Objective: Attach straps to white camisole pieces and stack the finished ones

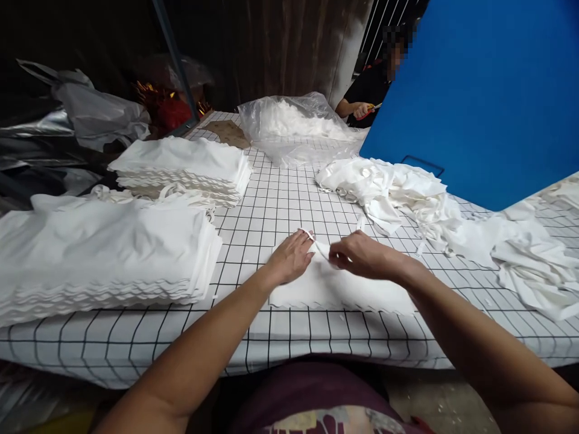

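A white cloth piece [335,289] with a wavy edge lies on the table in front of me. My left hand [292,258] rests palm down on its upper left part, fingers stretched out. A thin white strap [320,247] runs from those fingertips toward my right hand [355,253]. The right hand is closed, thumb and fingers curled together at the strap's other end just above the cloth. Slight blur covers the right fingertips, and part of the strap is hidden by them.
Two stacks of white cloth pieces, a near stack [104,247] and a far stack [181,166], stand left. Loose white garments [407,193] lie right. Behind are a clear plastic bag [294,123] and a blue board [470,96]. A co-worker's hand [362,111] holds an orange-handled tool.
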Demonstrator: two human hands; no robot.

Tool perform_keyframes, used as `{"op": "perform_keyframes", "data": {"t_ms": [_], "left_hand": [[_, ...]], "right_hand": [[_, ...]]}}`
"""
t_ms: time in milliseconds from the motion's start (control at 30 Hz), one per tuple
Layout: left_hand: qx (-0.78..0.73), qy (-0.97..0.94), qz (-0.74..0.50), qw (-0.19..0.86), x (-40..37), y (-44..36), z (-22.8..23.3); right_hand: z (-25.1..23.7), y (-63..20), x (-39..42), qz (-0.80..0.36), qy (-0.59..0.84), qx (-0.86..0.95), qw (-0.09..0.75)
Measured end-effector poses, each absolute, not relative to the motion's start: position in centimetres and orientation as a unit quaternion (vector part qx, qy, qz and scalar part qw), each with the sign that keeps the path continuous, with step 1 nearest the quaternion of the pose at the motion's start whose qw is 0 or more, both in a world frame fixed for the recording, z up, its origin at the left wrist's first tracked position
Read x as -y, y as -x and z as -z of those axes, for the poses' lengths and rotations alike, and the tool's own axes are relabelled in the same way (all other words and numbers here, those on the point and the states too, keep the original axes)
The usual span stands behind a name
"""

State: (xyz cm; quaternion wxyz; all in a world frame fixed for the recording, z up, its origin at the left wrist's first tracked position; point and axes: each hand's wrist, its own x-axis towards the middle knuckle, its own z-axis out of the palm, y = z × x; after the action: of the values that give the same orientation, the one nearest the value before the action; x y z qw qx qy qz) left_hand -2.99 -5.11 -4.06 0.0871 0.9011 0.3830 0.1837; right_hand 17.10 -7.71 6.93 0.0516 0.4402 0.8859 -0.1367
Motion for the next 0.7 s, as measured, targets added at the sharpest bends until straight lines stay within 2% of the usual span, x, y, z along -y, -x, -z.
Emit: {"op": "perform_keyframes", "data": {"t_ms": [133,200,267,333,500,700], "left_hand": [[-0.398,-0.890,-0.188,0.115,5.1,3.1,4.3],[-0.400,-0.887,-0.191,0.126,5.1,3.1,4.3],[-0.399,-0.888,-0.188,0.130,5.1,3.0,4.3],[-0.401,-0.888,-0.183,0.130,5.2,3.0,4.1],[-0.409,-0.887,-0.172,0.127,5.2,3.0,3.5],[-0.411,-0.882,-0.197,0.121,4.9,2.9,3.7]], "right_hand": [[-8.4,-18.0,10.5,0.353,-0.361,-0.861,0.060],[-7.7,-18.5,9.2,0.404,-0.403,-0.821,-0.007],[-6.3,-18.7,6.7,0.403,-0.500,-0.759,-0.111],[-4.7,-18.5,4.2,0.402,-0.569,-0.700,-0.158],[-2.6,-17.2,1.9,0.488,-0.527,-0.687,-0.110],[-4.6,-20.5,4.7,0.556,-0.402,-0.719,-0.110]]}}
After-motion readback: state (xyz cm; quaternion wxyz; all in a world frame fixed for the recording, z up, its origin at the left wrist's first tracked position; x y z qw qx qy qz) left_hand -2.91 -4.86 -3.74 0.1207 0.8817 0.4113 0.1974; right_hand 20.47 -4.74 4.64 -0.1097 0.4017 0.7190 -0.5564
